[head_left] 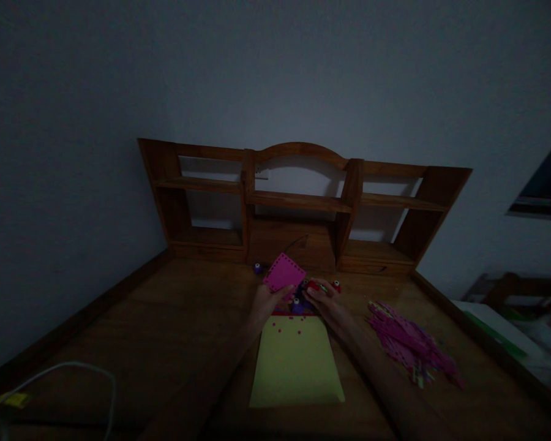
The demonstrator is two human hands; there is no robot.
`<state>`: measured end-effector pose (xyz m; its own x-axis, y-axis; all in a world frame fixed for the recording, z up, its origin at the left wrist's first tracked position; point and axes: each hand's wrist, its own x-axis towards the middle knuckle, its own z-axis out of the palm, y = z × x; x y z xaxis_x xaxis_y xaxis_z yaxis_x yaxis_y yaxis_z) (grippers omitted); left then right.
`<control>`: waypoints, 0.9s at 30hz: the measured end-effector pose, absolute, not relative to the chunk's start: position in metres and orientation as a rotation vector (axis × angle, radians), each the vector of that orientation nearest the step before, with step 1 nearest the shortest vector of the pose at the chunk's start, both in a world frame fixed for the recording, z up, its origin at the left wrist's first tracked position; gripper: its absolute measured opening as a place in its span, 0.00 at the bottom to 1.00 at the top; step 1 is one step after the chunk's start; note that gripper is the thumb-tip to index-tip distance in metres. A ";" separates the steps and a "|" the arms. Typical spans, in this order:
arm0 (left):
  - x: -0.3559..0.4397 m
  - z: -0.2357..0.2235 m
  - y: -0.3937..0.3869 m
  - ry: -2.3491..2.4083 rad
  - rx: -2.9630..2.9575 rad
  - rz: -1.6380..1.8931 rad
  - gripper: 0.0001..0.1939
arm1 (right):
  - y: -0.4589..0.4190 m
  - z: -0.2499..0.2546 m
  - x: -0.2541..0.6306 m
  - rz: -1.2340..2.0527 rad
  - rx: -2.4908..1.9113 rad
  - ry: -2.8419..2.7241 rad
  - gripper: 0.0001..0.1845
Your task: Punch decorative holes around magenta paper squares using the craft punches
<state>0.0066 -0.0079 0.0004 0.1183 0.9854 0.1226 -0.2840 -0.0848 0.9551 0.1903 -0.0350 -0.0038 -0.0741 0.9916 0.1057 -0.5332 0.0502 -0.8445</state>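
My left hand (267, 304) is closed on a pink card (283, 273) with a row of small holes along its edges, tilted above the desk. My right hand (327, 299) is wrapped around a small red craft punch (312, 286), just right of the card. Between the hands lies a purple punch (297, 305), partly hidden. Another purple punch (258, 268) stands behind the left hand, and a red punch (337, 286) sits by the right hand. Below them, a yellow sheet (296, 361) lies flat, with several pink paper dots near its far edge.
A pile of pink strips (408, 340) lies on the wooden desk (188, 318) to the right. At the back stands a wooden shelf unit (298, 199) against the wall. A white cable (73, 365) curves at the lower left near a yellow object (16, 400).
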 end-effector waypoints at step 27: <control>0.003 -0.006 -0.006 0.962 1.315 1.293 0.22 | -0.034 -0.011 0.192 1.252 -0.951 -1.055 0.18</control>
